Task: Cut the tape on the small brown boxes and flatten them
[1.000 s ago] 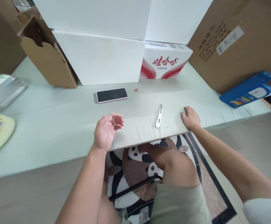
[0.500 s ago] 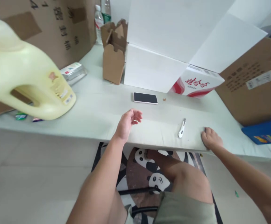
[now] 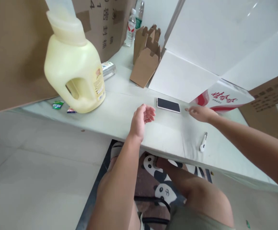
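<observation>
My left hand [image 3: 142, 119] rests on its edge on the pale green table [image 3: 119, 111], palm facing right, fingers loosely curled and holding nothing. My right hand [image 3: 200, 113] is stretched out over the table just right of a black phone [image 3: 168, 105] that lies face up; its fingers point toward the phone and hold nothing. A small white utility knife [image 3: 203, 142] lies near the table's front edge, below my right forearm.
A large pale yellow jug [image 3: 74, 67] with a handle stands at the left. Behind are cardboard boxes [image 3: 144, 60], big white boxes [image 3: 184, 76], a red-and-white carton [image 3: 222, 95] and a water bottle [image 3: 131, 27]. Small wrappers [image 3: 57, 104] lie by the jug. My knee [image 3: 196, 191] is under the table.
The view has swung left, bringing the yellow jug into full sight. My right hand has left the table's front edge and moved up toward the phone. My left hand stays put.
</observation>
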Tool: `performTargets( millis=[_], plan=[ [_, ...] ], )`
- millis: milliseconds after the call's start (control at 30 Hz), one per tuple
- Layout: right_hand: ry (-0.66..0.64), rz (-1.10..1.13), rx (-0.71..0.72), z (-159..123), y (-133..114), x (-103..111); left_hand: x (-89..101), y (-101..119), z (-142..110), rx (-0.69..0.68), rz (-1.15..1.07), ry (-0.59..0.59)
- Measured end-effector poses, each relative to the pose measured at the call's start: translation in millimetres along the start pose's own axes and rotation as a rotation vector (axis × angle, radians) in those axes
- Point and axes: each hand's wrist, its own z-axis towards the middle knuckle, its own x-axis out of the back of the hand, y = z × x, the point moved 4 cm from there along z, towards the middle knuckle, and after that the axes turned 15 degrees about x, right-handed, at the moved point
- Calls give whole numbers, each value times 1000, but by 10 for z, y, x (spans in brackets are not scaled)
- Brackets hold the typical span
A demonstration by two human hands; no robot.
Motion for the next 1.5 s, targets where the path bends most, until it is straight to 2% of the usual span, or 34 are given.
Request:
performTargets(
  millis=[67, 133, 233, 300, 367, 467, 567, 633, 700, 733, 800, 867, 933, 1000, 1100, 1167, 1233, 1333, 1500],
  plan=[
    [-123, -41, 88, 378, -441, -217, -10, 12, 14, -20, -10, -11],
    [-154, -69, 195, 718, -941, -375, -30, 18, 23, -36, 9, -24],
    [-36, -146, 467, 1155, -1706, -466, -57, 34, 26, -53, 84, -34],
    [48, -138, 556, 1413, -2047, -479, -60, 46, 28, -57, 121, -26],
    [68, -81, 525, 1667, -2182, -496, -55, 55, 32, -55, 136, -22],
    [42, 14, 465, 1956, -2155, -536, -52, 60, 36, -54, 135, -23],
    [58, 54, 519, 1973, -2132, -548, -63, 54, 35, -65, 122, -21],
    [111, 56, 573, 1779, -2166, -528, -61, 50, 38, -93, 95, -3],
    [161, 70, 597, 1432, -2199, -485, -14, 62, 43, -166, 59, 84],
    [183, 89, 600, 1212, -2203, -448, 37, 78, 40, -226, 48, 174],
    [234, 151, 621, 696, -2183, -321, 181, 124, 10, -366, 45, 425],
    [331, 212, 636, 108, -2116, -113, 328, 175, -37, -476, 50, 653],
    [451, 222, 625, -518, -2015, 121, 421, 221, -54, -521, 48, 716],
    [585, 236, 594, -1139, -1894, 307, 435, 257, -46, -527, 57, 619],
    [710, 253, 455, -1917, -1676, 367, 284, 251, -35, -493, 104, 262],
    [736, 250, 378, -2275, -1543, 293, 128, 203, -57, -458, 144, 15],
    [708, 258, 317, -2485, -1421, 193, 8, 150, -93, -434, 160, -132],
    [587, 256, 271, -2587, -1280, 88, -66, 113, -129, -421, 135, -185],
    [316, 156, 355, -2516, -1233, -30, -43, 116, -118, -395, 218, -113]
  ],
)
